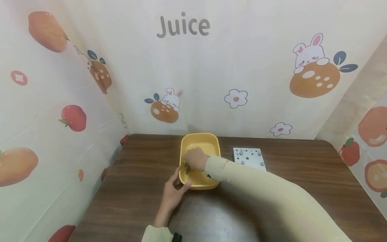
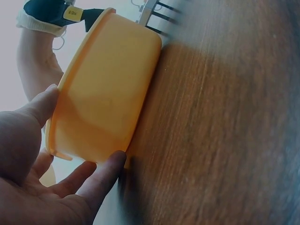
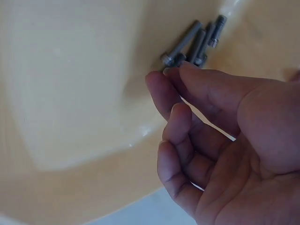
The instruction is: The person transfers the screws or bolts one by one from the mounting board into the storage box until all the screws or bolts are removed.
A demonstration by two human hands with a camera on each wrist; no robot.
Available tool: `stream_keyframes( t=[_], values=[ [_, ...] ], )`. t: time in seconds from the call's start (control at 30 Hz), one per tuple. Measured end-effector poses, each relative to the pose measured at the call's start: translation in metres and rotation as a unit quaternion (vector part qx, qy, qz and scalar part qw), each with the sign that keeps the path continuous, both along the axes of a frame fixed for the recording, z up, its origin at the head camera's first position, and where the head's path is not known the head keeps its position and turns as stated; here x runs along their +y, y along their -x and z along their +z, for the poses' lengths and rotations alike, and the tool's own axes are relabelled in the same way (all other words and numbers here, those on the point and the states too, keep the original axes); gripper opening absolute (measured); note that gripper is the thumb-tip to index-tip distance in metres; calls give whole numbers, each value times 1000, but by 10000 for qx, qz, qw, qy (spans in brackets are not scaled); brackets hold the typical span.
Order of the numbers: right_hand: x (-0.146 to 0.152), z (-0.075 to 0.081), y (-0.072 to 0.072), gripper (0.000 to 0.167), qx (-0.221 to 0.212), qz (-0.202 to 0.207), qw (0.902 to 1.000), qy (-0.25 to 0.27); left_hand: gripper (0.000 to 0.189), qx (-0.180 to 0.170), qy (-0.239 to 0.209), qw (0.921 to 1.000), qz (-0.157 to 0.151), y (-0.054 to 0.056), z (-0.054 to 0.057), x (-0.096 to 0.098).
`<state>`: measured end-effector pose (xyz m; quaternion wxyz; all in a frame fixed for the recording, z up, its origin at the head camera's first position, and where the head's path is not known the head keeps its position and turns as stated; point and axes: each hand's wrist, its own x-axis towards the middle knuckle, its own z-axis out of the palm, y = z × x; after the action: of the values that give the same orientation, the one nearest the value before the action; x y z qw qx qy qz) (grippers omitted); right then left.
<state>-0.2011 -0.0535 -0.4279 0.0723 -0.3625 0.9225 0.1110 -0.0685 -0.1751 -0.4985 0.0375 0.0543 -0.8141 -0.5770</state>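
Note:
A yellow plastic bin (image 1: 203, 137) stands on the table. My left hand (image 1: 173, 191) holds its near left corner; in the left wrist view the thumb lies by the rim and the fingers touch the wall of the bin (image 2: 105, 89). My right hand (image 1: 196, 158) reaches down inside. In the right wrist view several dark metal bolts (image 3: 190, 44) lie bunched on the bin's floor. There the right hand (image 3: 211, 126) has its fingers curled, thumb and index fingertips close together at the bolt heads. Whether they pinch a bolt is hidden.
Right of the bin, a silver metal plate (image 1: 247, 156) with holes and several bolts is partly covered by the right sleeve (image 1: 266, 185). Pins stick out under the plate's edge (image 2: 147, 11) in the left wrist view. A printed curtain (image 1: 205, 74) hangs behind the brown wooden table (image 1: 145, 161).

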Motion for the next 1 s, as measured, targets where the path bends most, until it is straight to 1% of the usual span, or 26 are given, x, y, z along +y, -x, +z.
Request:
stream_keyframes(
  t=[0.1, 0.2, 0.33, 0.5, 0.57, 0.67, 0.73, 0.83, 1.0],
  values=[
    [4, 6, 0, 6, 93, -45, 9999, 41, 78, 70, -43, 10000, -24, -2, 1, 1],
    [10, 15, -1, 5, 174, -63, 9998, 120, 78, 25, -52, 10000, -24, -3, 2, 0],
    [19, 26, -6, 10, 73, -99, 9990, 431, 78, -23, 18, 10000, -20, -2, 3, 0],
    [32, 37, -14, 9, 9, -163, 9962, 853, 78, -103, 37, 9999, 19, 0, 1, 1],
    [38, 40, -16, 14, 49, -149, 9945, 1031, 78, -151, 13, 9999, 28, 2, 1, 1],
    [46, 43, -19, 22, 138, -95, 9903, 1383, 79, -161, 29, 9999, 13, 2, 0, 1],
    [52, 44, -21, 25, 203, -74, 9860, 1654, 79, -187, 29, 9998, 39, 2, 0, 2],
    [59, 46, -25, 22, 313, -48, 9808, 1923, 79, -197, 131, 9997, 89, 1, 1, 2],
    [73, 53, -30, 14, 613, -74, 9739, 2184, 80, -234, 175, 9995, 134, 1, 2, 2]
  ],
)
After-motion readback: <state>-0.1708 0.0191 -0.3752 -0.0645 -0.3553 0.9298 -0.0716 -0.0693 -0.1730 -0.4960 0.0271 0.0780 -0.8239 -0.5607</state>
